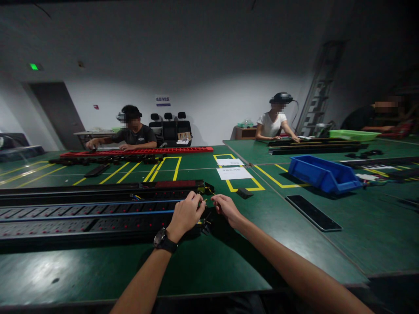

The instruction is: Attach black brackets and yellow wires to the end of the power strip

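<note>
Long black power strips (81,213) lie side by side across the green table (203,266), with blue wires running along them. My left hand (186,214), a black watch on its wrist, is closed at the strips' right end. My right hand (226,208) is pinched closed just to the right of it. Thin wires (205,201) show between the two hands; I cannot make out exactly what each holds. A small black end piece (204,226) sits below the hands.
A blue bin (322,174) and a flat black plate (312,213) lie to the right. White papers (233,172) sit in yellow floor-tape boxes. A red strip (137,151) lies far left, where a person works. Two other people work at the far right tables beside a green tray (353,134).
</note>
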Available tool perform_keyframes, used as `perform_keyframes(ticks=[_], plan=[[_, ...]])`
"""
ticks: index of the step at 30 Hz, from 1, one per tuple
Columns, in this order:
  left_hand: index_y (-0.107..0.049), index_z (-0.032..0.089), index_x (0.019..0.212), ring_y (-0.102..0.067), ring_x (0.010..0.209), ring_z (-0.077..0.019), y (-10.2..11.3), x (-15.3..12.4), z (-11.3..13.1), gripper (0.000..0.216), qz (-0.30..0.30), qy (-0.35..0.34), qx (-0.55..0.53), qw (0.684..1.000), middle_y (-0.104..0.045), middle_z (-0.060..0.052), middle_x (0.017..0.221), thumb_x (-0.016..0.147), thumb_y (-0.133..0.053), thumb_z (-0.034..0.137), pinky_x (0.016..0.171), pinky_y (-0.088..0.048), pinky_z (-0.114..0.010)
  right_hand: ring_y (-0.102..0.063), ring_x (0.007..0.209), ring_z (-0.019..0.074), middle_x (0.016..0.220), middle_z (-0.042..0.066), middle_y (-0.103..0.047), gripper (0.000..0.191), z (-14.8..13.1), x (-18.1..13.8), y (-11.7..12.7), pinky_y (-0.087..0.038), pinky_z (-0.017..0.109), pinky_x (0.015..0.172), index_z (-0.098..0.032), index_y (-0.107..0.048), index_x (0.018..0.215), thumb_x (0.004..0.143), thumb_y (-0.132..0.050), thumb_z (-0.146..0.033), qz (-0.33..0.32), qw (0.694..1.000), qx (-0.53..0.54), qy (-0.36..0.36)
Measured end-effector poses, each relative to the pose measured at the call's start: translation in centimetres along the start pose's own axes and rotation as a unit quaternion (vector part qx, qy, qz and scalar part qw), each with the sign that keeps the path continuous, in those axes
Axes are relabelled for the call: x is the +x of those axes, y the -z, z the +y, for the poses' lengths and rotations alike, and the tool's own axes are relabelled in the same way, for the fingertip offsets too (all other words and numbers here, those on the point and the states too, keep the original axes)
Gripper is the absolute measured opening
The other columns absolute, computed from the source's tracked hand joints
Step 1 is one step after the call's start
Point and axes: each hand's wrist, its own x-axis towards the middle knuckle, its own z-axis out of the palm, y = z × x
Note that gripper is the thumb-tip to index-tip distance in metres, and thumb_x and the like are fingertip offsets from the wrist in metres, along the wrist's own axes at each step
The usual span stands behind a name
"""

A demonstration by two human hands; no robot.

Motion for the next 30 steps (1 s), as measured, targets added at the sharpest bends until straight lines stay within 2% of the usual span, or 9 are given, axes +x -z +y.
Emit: perform_keyframes(ticks=[8, 15, 22, 25, 30], plan=[[-0.066, 0.028, 0.113, -0.069, 0.095, -0.0183, 0.8, 0.3, -0.6, 0.026, 0.005, 0.039, -0.040, 0.998, -0.065, -0.004, 0.117, 0.102, -0.045, 0.040, 0.073, -0.049, -0.026, -0.045, 0.052, 0.0092, 0.066, -0.003, -0.056, 0.020, 0.1, -0.1, 0.0, -0.033, 0.023, 0.048, -0.017, -0.069, 0.079, 0.072, -0.067, -0.036, 0.005, 1.000, -0.007, 0.015], [-0.070, 0.030, 0.107, -0.070, 0.101, -0.0251, 2.6, 3.2, -2.9, 0.023, -0.021, 0.113, -0.006, 0.993, -0.075, -0.004, 0.109, 0.096, -0.052, 0.037, 0.085, -0.051, -0.035, -0.045, 0.052, 0.0101, 0.063, -0.003, -0.054, 0.020, 0.0, 0.0, -0.1, -0.033, 0.023, 0.047, -0.018, -0.069, 0.080, 0.073, -0.067, -0.037, 0.003, 1.000, -0.023, 0.018], [-0.075, 0.030, 0.102, -0.071, 0.100, -0.0276, 1.1, 6.6, -3.7, 0.023, -0.068, 0.169, -0.035, 0.983, -0.077, -0.005, 0.107, 0.084, -0.060, 0.035, 0.085, -0.053, -0.034, -0.046, 0.051, 0.0089, 0.066, -0.004, -0.054, 0.020, -0.2, -0.1, -0.2, -0.032, 0.023, 0.047, -0.017, -0.067, 0.080, 0.074, -0.066, -0.036, -0.001, 1.000, -0.015, 0.012], [-0.075, 0.029, 0.099, -0.071, 0.100, -0.0265, 0.3, 7.1, -3.9, 0.022, -0.084, 0.167, -0.060, 0.981, -0.077, -0.005, 0.106, 0.083, -0.062, 0.037, 0.084, -0.052, -0.032, -0.045, 0.051, 0.0081, 0.069, -0.003, -0.056, 0.019, -0.3, -0.1, -0.2, -0.032, 0.022, 0.046, -0.017, -0.067, 0.081, 0.074, -0.065, -0.035, -0.008, 1.000, -0.010, 0.008], [-0.074, 0.030, 0.103, -0.071, 0.101, -0.0239, -0.5, 7.1, -4.4, 0.023, -0.065, 0.155, -0.105, 0.980, -0.077, -0.002, 0.109, 0.084, -0.062, 0.035, 0.083, -0.052, -0.030, -0.046, 0.052, 0.0086, 0.067, -0.003, -0.055, 0.018, -0.3, -0.1, -0.2, -0.032, 0.022, 0.047, -0.018, -0.066, 0.079, 0.073, -0.067, -0.035, -0.013, 1.000, -0.014, 0.008]])
